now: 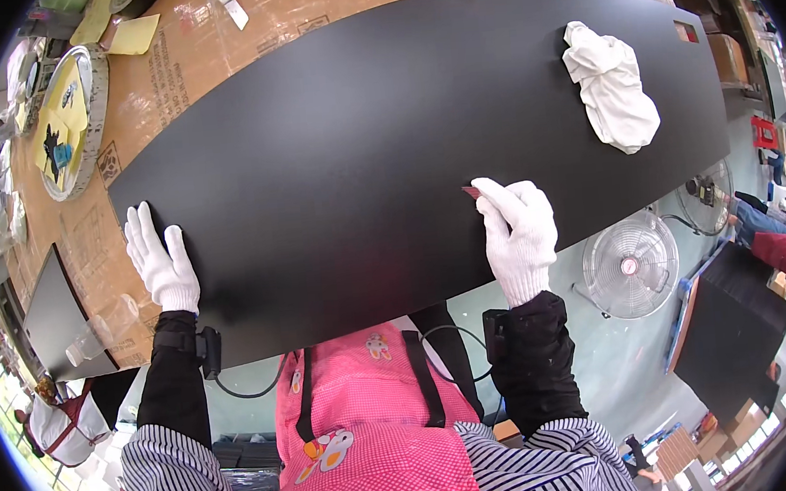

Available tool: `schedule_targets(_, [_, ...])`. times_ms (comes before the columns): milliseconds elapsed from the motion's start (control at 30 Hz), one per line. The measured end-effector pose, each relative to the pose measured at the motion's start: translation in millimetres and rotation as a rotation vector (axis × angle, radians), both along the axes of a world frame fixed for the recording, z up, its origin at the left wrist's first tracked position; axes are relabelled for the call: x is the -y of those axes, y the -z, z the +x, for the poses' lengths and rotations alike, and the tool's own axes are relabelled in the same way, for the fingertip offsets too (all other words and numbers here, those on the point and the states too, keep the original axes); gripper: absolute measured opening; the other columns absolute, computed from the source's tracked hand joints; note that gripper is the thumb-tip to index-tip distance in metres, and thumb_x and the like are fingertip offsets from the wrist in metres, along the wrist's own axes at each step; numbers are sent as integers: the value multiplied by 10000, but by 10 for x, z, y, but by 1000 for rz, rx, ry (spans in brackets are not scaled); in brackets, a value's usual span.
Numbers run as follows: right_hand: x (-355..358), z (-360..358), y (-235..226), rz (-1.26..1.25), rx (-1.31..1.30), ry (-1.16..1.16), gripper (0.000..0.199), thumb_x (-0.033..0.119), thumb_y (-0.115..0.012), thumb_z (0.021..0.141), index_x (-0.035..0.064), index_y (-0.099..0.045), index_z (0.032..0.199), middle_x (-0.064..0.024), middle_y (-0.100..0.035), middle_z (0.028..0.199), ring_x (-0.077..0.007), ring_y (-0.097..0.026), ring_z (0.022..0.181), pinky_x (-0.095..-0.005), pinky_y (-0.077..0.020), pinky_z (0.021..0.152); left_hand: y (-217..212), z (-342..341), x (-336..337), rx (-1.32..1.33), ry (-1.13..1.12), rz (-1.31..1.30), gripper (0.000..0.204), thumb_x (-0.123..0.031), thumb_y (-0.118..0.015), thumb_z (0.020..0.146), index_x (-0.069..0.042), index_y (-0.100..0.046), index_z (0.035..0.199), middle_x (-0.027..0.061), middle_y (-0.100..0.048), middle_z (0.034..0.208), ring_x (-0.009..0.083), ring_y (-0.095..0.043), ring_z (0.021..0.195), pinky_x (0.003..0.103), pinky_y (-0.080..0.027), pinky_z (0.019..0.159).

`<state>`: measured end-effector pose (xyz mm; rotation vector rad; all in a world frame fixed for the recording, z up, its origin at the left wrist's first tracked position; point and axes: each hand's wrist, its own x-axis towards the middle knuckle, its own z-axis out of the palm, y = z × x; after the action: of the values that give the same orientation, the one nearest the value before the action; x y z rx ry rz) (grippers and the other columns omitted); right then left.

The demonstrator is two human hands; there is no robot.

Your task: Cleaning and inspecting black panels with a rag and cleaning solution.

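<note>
left hand (163, 264) flat on black panel (340, 175)

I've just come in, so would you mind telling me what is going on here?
A person in white gloves is working at a large black panel on a brown-covered table. Their left hand is spread open at the panel's left end, while the right hand pinches a small reddish piece over it. A crumpled white cloth lies on the panel's right part.

1 fisheye view from head height, downward onto the nearby black panel (339, 166)
</note>
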<state>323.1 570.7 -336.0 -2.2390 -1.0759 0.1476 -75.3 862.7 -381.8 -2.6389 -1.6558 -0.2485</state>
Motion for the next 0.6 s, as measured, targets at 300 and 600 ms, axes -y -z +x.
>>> schedule_targets(300, [5,31,-11,18,-46,-20,257,21,-780,853,127,-820,1083,-50,-656,822,-242,-628,769,-374,-500,703,-11,16,-2,21,3,-1,627,-416,-465,1127,-121,-372,1673,150,-324,1748,381,-257,1618,488,-187,1317])
schedule_targets(600, [22,48,-18,-9,-55,-28,260,23,-783,846,134,-822,1079,-49,-655,821,-242,-629,770,-371,-504,708,-21,23,3,35,7,-2,620,-382,-490,1116,-124,-382,1670,153,-337,1743,383,-262,1617,489,-188,1316])
